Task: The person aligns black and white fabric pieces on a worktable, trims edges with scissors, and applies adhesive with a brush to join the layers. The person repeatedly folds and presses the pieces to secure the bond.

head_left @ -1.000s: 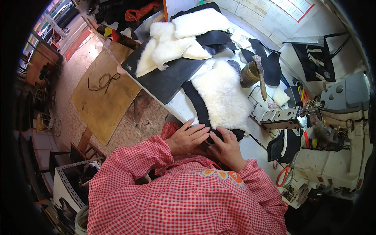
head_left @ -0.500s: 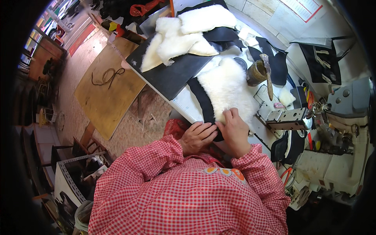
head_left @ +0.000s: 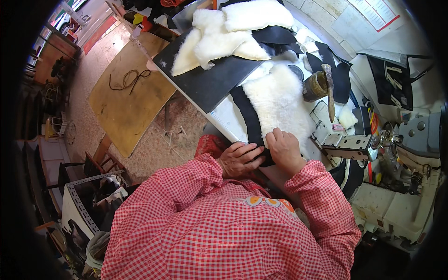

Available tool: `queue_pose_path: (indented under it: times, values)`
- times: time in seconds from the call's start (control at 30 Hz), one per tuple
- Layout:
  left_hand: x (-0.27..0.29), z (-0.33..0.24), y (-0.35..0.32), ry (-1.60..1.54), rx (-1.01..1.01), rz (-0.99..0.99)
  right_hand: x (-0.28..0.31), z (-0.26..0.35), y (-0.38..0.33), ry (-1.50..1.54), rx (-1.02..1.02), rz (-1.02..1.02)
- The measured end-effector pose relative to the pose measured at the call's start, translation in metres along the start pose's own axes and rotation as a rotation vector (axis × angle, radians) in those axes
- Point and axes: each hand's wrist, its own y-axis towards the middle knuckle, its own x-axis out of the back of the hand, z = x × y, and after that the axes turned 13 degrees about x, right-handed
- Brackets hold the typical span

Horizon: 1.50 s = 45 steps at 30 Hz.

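A white fleece piece lies on the table in front of me, with a black strip along its left side. My right hand is closed, its curled fingers pinching the near edge of the fleece beside the strip. Just left of it, my left hand lies with outstretched fingers over the near end of the black strip. The left thumb is hidden, and so is the underside of the material.
Behind lie more white fleece pieces on a black board. A brown pot with a brush stands to the right, near a sewing machine. Left of the table, a brown sheet bears a dark cord.
The view has shifted a little, so the table sits farther right and higher. My right fingers have curled in more at the fleece edge; my left hand stays on the strip.
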Motion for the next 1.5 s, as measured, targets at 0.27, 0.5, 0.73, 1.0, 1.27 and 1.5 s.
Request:
queue_pose_path:
  times: [0.27, 0.5, 0.73, 1.0, 1.27, 1.5]
  values:
    - [0.008, -0.001, 0.008, -0.002, -0.01, 0.097, 0.007, 0.005, -0.006, 0.198, -0.1, -0.154]
    - [0.026, -0.007, 0.018, -0.101, 0.088, 0.214, 0.021, 0.052, -0.055, 0.374, -0.049, -0.179]
    - [0.028, -0.032, 0.067, -0.585, 0.116, 0.263, 0.018, 0.057, -0.069, 0.373, -0.092, -0.063]
    - [-0.014, -0.035, 0.098, -0.663, 0.332, 0.442, 0.021, 0.052, -0.09, 0.402, -0.388, -0.45]
    - [-0.011, -0.049, 0.1, -0.461, 0.188, 0.467, 0.027, 0.026, -0.103, 0.372, -0.778, -0.451]
    - [-0.019, -0.044, 0.097, -0.632, 0.325, 0.39, 0.03, 0.012, -0.093, 0.434, -0.883, -0.401]
